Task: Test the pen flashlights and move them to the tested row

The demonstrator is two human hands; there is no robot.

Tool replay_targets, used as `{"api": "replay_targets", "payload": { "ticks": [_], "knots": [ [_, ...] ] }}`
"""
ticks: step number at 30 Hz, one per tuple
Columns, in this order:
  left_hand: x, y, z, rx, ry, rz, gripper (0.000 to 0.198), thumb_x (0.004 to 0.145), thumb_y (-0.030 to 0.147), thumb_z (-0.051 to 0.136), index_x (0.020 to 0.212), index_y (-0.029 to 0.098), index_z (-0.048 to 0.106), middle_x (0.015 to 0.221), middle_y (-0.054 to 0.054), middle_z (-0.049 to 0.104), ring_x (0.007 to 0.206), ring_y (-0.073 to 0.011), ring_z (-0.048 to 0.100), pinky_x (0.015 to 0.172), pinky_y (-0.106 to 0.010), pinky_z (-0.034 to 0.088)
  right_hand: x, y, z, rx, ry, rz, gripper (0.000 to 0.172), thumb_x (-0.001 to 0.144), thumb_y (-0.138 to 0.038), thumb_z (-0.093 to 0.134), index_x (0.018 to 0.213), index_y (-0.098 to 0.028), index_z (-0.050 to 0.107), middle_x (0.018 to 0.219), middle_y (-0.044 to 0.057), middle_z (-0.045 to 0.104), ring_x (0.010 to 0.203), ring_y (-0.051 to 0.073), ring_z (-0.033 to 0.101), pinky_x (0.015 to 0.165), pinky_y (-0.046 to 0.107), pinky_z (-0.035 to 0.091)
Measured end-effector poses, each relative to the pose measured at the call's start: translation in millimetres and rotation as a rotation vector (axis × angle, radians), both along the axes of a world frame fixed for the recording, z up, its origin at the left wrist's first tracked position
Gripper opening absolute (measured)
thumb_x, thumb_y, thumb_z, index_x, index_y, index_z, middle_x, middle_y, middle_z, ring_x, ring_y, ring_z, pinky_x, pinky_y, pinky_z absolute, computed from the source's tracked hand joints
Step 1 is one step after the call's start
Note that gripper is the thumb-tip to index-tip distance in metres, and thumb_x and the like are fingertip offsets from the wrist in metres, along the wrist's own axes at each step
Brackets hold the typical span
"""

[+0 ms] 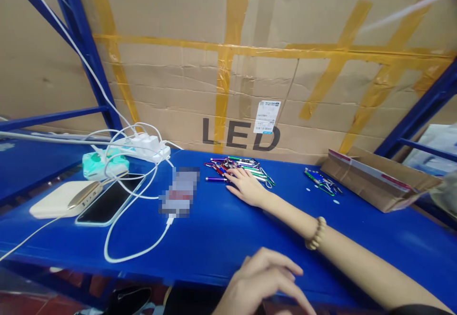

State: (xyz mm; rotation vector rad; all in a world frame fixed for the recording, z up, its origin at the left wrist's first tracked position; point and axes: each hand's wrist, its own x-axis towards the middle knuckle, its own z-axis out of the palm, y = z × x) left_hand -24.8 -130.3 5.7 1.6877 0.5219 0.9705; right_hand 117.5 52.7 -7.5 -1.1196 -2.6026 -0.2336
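Observation:
My right hand [246, 185] reaches across the blue table [221, 239] and lies flat, fingers stretched, on the near edge of a pile of small coloured keychain flashlights [239, 167]. A bead bracelet [316, 233] sits on that wrist. One purple flashlight [215, 179] lies apart just left of the hand. My left hand [262, 284] hovers at the table's front edge with its fingers loosely spread and nothing in it. A smaller heap of the same items [321, 182] lies further right.
A flattened cardboard box [378, 179] sits at the right. At the left lie a black phone [110, 200], a cream power bank [60, 200], a white power strip [146, 146] with cables and a blurred phone [180, 191]. Taped cardboard marked LED [241, 134] walls the back.

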Motion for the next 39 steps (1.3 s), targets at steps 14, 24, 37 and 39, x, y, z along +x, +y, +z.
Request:
{"api": "replay_targets", "payload": {
  "ticks": [14,24,37,39],
  "knots": [
    [-14.6,161.6,50.1,0.319,0.693,0.392,0.025,0.08,0.018,0.051,0.098,0.015,0.068,0.1,-0.01,0.07,0.092,-0.0253,0.064,0.087,-0.042,0.048,0.7,4.0,-2.2,-0.059,0.182,0.009,0.013,0.082,-0.027,0.068,0.093,-0.02,0.071,0.114,0.009,0.066,0.1,0.026,0.059,0.083,0.04,0.048],
    [-30.7,158.7,28.3,0.285,0.842,0.181,0.026,0.088,0.029,0.048,0.094,0.019,0.072,0.088,-0.004,0.076,0.082,-0.019,0.068,0.08,-0.029,0.048,43.1,-48.5,21.2,0.012,0.4,0.1,0.011,0.089,-0.03,0.06,0.088,-0.021,0.066,0.09,0.005,0.073,0.088,0.02,0.065,0.081,0.035,0.048],
    [-21.8,135.8,19.7,0.432,0.59,0.275,0.025,0.077,0.008,0.062,0.084,0.027,0.077,0.078,0.001,0.075,0.076,-0.0172,0.064,0.073,-0.028,0.049,21.1,-77.2,15.4,-0.895,0.943,0.124,0.041,0.092,-0.045,0.052,0.121,-0.017,0.061,0.092,0.005,0.069,0.074,0.015,0.065,0.073,0.029,0.053],
    [-22.1,133.1,17.7,0.481,0.572,0.296,0.023,0.077,0.008,0.063,0.081,0.026,0.077,0.079,0.0,0.075,0.077,-0.0179,0.063,0.074,-0.029,0.049,21.9,-77.0,15.7,-0.934,0.926,0.139,0.043,0.093,-0.047,0.048,0.12,-0.017,0.062,0.09,0.004,0.069,0.064,0.011,0.061,0.068,0.027,0.052]
  ]
}}
